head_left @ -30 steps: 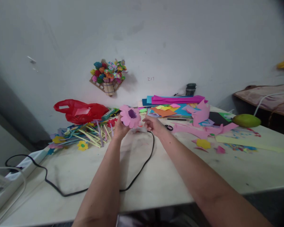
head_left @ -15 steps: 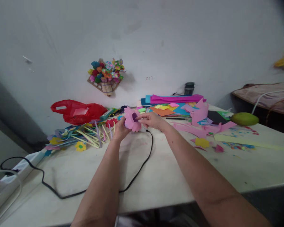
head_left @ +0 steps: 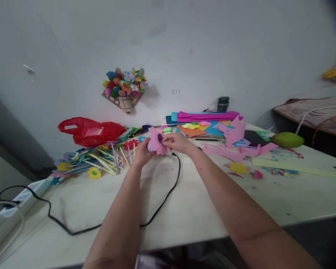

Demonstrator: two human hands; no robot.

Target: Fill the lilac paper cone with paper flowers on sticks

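My left hand (head_left: 141,150) is closed round the back of a pink paper flower (head_left: 156,141) with a purple centre, holding it a little above the white table (head_left: 184,201). My right hand (head_left: 177,142) pinches at the flower's purple centre from the right, fingers pressed together on it. Both forearms reach forward over the middle of the table. A black cable (head_left: 162,201) runs under my hands across the tabletop.
A pile of paper stems and small flowers (head_left: 100,158) lies to the left, a red plastic bag (head_left: 92,131) behind it. Coloured paper sheets (head_left: 204,123) and pink scraps (head_left: 235,144) lie to the right, with a green mango (head_left: 287,139). A power strip (head_left: 5,220) sits far left. A flower basket (head_left: 124,89) hangs on the wall.
My right hand moved left from beside the flower onto its centre. The flower tilted and dropped slightly in my left hand.
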